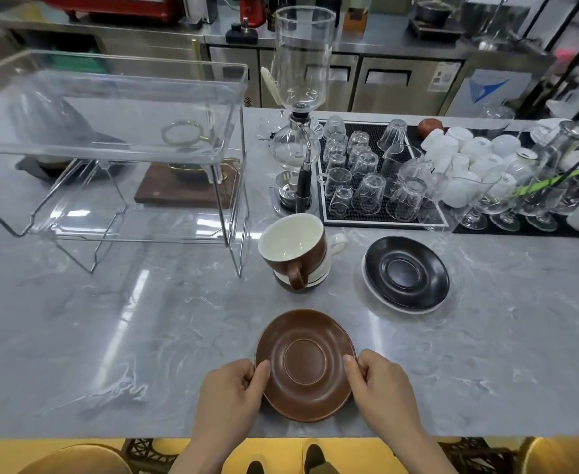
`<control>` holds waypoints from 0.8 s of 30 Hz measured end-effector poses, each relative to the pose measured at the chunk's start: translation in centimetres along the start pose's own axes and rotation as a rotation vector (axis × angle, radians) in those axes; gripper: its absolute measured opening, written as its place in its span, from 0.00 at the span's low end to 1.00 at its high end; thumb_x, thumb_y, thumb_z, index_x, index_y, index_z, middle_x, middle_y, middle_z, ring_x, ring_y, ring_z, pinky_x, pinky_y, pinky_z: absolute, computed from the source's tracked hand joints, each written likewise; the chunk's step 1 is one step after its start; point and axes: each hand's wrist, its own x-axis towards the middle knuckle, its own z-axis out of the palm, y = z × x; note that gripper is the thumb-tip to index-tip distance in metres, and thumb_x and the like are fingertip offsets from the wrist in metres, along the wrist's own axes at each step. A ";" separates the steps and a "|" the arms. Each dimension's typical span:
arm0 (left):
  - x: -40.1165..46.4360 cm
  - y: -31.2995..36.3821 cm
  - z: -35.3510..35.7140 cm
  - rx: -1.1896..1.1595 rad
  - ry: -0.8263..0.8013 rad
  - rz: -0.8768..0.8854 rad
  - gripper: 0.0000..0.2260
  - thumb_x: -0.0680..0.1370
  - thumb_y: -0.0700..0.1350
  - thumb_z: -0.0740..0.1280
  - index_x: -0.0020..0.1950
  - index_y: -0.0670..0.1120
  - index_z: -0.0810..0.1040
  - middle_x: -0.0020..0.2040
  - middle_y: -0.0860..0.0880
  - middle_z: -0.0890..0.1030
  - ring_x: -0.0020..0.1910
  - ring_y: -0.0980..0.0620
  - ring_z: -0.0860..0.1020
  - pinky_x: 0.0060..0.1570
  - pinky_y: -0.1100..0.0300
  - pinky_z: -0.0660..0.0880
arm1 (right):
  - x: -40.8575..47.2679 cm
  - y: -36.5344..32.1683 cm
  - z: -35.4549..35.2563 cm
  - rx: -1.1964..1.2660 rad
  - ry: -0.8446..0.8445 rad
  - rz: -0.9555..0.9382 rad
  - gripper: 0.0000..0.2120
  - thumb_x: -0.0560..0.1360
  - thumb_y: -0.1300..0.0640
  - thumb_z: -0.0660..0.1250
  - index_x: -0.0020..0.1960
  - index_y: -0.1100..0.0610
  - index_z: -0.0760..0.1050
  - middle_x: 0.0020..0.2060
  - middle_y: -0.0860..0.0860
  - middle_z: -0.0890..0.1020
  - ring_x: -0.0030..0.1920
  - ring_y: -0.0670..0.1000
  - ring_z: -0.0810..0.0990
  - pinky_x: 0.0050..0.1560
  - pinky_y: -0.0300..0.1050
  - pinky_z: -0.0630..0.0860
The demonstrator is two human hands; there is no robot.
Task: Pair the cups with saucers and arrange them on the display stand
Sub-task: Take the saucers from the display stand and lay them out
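Saucers and cups are spread on a grey marble counter, and the brown saucer lies closest to the person, near the front edge of the counter. Both hands hold this saucer by its rim: the left hand grips the left side with the thumb on top, and the right hand grips the right side in the same way. Whether the saucer rests flat on the counter or is a little lifted, I cannot tell. Behind the brown saucer stands a stack of cups; the top cup is brown outside and cream inside, and its handle points toward the person. To the right of this stack, and behind the brown saucer on the right, lies a black saucer on top of a white one. Behind the brown saucer on the left stands the clear display stand with two tiers on metal legs; no cups or saucers are on it. Farther back on the right, a black mat carries many upturned glasses.
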 end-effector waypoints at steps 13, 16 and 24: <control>0.3 0.3 -0.3 0.056 -0.037 0.011 0.27 0.79 0.51 0.70 0.24 0.51 0.61 0.20 0.53 0.63 0.22 0.55 0.65 0.27 0.59 0.58 | 0.1 -0.4 0.2 -0.040 -0.003 0.000 0.22 0.80 0.46 0.63 0.30 0.49 0.61 0.21 0.49 0.66 0.24 0.47 0.66 0.25 0.39 0.59; 0.5 0.0 -0.3 0.055 -0.050 0.005 0.26 0.79 0.52 0.69 0.24 0.50 0.63 0.20 0.53 0.65 0.23 0.55 0.66 0.28 0.59 0.59 | 0.3 -0.4 0.1 -0.042 -0.015 -0.005 0.23 0.80 0.46 0.63 0.29 0.49 0.60 0.21 0.48 0.66 0.24 0.47 0.66 0.26 0.39 0.59; 1.9 -0.6 -0.8 0.110 -0.140 0.013 0.28 0.78 0.54 0.71 0.24 0.47 0.62 0.20 0.51 0.65 0.23 0.54 0.67 0.26 0.62 0.59 | 1.8 -0.2 -0.9 -0.093 -0.123 -0.013 0.23 0.78 0.43 0.64 0.29 0.51 0.62 0.23 0.48 0.68 0.26 0.46 0.67 0.28 0.39 0.63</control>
